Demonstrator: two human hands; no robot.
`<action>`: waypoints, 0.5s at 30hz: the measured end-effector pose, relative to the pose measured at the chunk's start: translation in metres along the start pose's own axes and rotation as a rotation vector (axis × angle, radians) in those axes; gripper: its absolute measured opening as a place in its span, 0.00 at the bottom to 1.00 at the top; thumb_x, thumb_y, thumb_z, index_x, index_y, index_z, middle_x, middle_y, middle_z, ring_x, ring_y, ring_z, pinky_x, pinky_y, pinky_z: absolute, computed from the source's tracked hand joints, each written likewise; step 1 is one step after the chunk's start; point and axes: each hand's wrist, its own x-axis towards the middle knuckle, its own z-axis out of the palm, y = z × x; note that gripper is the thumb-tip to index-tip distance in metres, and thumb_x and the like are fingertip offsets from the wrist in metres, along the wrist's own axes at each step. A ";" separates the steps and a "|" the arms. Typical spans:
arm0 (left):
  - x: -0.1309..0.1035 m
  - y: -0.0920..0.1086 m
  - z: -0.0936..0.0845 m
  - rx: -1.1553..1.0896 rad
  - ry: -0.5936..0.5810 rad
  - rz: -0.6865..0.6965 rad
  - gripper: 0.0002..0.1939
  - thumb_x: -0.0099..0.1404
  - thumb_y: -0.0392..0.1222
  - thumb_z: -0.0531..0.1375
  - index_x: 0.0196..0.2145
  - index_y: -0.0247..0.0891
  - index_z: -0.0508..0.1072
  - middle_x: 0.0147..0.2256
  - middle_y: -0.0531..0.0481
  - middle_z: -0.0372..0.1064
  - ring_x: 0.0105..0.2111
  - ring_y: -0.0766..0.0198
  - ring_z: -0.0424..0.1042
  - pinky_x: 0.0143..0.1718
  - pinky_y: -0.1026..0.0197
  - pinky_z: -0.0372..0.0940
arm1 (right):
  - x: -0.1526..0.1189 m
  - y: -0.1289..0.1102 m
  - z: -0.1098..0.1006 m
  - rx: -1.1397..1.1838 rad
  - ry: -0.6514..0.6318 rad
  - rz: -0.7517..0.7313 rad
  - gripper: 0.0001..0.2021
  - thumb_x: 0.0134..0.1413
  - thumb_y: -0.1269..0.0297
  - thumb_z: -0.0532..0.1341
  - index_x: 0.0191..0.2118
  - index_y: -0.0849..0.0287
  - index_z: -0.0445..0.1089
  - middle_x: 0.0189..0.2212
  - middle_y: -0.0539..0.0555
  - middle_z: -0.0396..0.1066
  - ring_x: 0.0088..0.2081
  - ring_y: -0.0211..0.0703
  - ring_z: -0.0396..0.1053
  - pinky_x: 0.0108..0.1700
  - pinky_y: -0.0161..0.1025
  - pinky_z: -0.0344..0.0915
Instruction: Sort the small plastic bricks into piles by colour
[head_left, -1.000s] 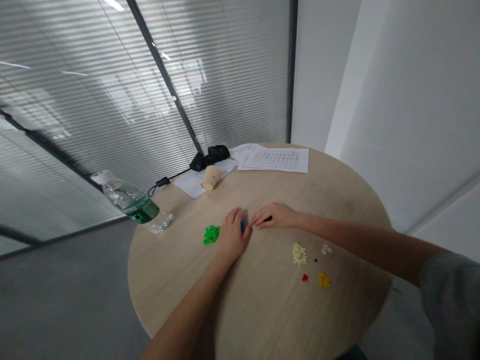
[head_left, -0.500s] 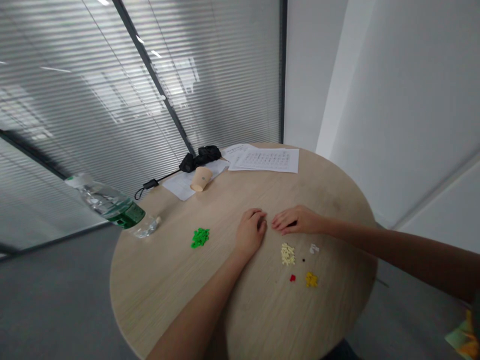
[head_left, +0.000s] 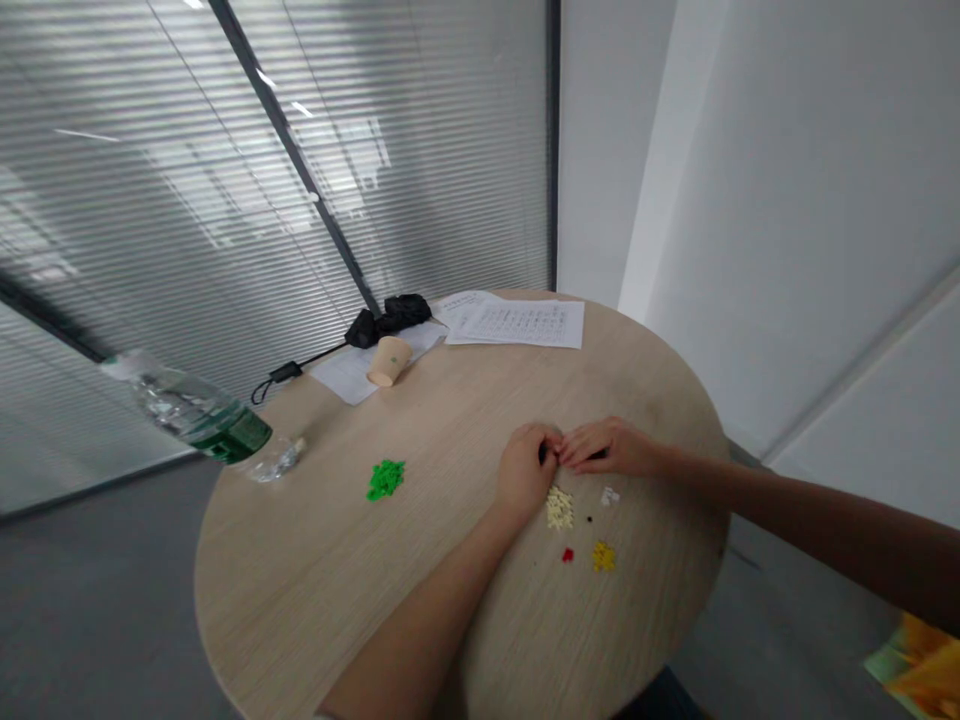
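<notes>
My left hand [head_left: 528,466] rests on the table with its fingers curled. Its fingertips meet those of my right hand [head_left: 609,446], whose fingers are pressed together and bent down. Whatever lies between the fingertips is too small or hidden to make out. Just below the hands is a little heap of cream pieces [head_left: 559,508], close to my left wrist. White pieces [head_left: 610,496], a tiny black piece [head_left: 589,519], red pieces [head_left: 568,555] and yellow pieces [head_left: 604,556] lie around it. Left of my left forearm sits a heap of bright green pieces [head_left: 386,479].
The round wooden table [head_left: 315,580] carries a clear bottle [head_left: 202,410] with a green label at its left edge. Farther back are a paper cup [head_left: 389,361] on its side, a black folded umbrella [head_left: 390,317] and printed sheets [head_left: 517,322].
My left hand has moved right until its fingertips touch my right hand's, and its fingers have curled more. The whole view has shifted slightly, while the heaps lie as before.
</notes>
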 end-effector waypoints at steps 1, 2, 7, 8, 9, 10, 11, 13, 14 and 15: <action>0.000 0.001 0.000 -0.004 0.004 -0.019 0.08 0.53 0.26 0.54 0.29 0.35 0.69 0.31 0.49 0.68 0.36 0.64 0.66 0.41 0.59 0.62 | -0.001 -0.001 0.000 0.008 0.010 0.019 0.07 0.51 0.62 0.61 0.36 0.54 0.75 0.36 0.51 0.76 0.43 0.40 0.71 0.50 0.39 0.65; 0.000 0.001 -0.002 -0.014 0.004 -0.035 0.08 0.53 0.26 0.54 0.29 0.35 0.69 0.31 0.50 0.68 0.35 0.64 0.66 0.41 0.59 0.62 | -0.002 -0.002 -0.001 0.022 0.026 0.045 0.08 0.50 0.62 0.62 0.37 0.55 0.75 0.36 0.52 0.76 0.43 0.40 0.71 0.50 0.39 0.65; -0.002 -0.006 -0.010 -0.085 -0.017 -0.015 0.11 0.52 0.27 0.55 0.34 0.35 0.69 0.34 0.49 0.68 0.36 0.65 0.66 0.41 0.60 0.62 | -0.007 -0.008 -0.004 0.086 0.101 0.143 0.11 0.48 0.61 0.63 0.40 0.54 0.74 0.41 0.53 0.74 0.44 0.42 0.71 0.48 0.40 0.66; -0.002 -0.008 -0.011 -0.071 -0.018 0.003 0.11 0.52 0.28 0.56 0.34 0.35 0.69 0.35 0.49 0.68 0.37 0.64 0.66 0.42 0.59 0.62 | -0.008 -0.009 -0.004 0.079 0.102 0.139 0.12 0.48 0.61 0.63 0.41 0.54 0.73 0.41 0.53 0.74 0.45 0.42 0.70 0.49 0.41 0.66; -0.001 -0.008 -0.010 -0.046 -0.020 0.019 0.11 0.52 0.28 0.56 0.35 0.35 0.69 0.35 0.49 0.68 0.38 0.63 0.66 0.43 0.59 0.61 | -0.008 -0.010 -0.004 0.066 0.096 0.128 0.13 0.48 0.61 0.63 0.42 0.54 0.73 0.42 0.53 0.74 0.45 0.42 0.70 0.49 0.41 0.65; -0.001 -0.008 -0.009 -0.017 -0.025 0.031 0.10 0.52 0.29 0.57 0.34 0.35 0.69 0.35 0.49 0.68 0.38 0.63 0.65 0.43 0.58 0.61 | -0.008 -0.010 -0.003 0.049 0.088 0.115 0.13 0.49 0.61 0.63 0.42 0.54 0.73 0.42 0.53 0.73 0.46 0.42 0.70 0.50 0.41 0.65; -0.001 -0.007 -0.008 0.008 -0.030 0.034 0.10 0.52 0.29 0.57 0.33 0.35 0.70 0.34 0.49 0.68 0.38 0.62 0.65 0.44 0.58 0.60 | -0.007 -0.010 -0.003 0.028 0.080 0.102 0.13 0.49 0.62 0.63 0.42 0.53 0.73 0.42 0.53 0.73 0.46 0.42 0.69 0.50 0.41 0.64; -0.001 -0.004 -0.005 0.034 -0.024 0.014 0.08 0.52 0.29 0.57 0.31 0.36 0.70 0.33 0.49 0.68 0.38 0.62 0.65 0.43 0.58 0.60 | -0.006 -0.011 -0.001 -0.012 0.075 0.081 0.12 0.49 0.62 0.63 0.42 0.53 0.73 0.42 0.54 0.73 0.46 0.41 0.69 0.50 0.41 0.64; -0.001 -0.002 -0.003 0.036 -0.017 -0.006 0.08 0.52 0.28 0.57 0.30 0.36 0.70 0.33 0.49 0.68 0.38 0.62 0.65 0.42 0.58 0.61 | -0.006 -0.011 -0.001 -0.027 0.078 0.077 0.12 0.48 0.62 0.63 0.41 0.54 0.73 0.42 0.54 0.73 0.46 0.41 0.69 0.50 0.40 0.64; -0.001 0.000 -0.002 0.035 -0.010 -0.026 0.07 0.52 0.28 0.56 0.30 0.36 0.70 0.32 0.49 0.68 0.38 0.62 0.65 0.42 0.58 0.61 | -0.005 -0.011 0.000 -0.039 0.083 0.076 0.12 0.48 0.61 0.63 0.41 0.54 0.74 0.41 0.54 0.74 0.45 0.41 0.69 0.50 0.40 0.64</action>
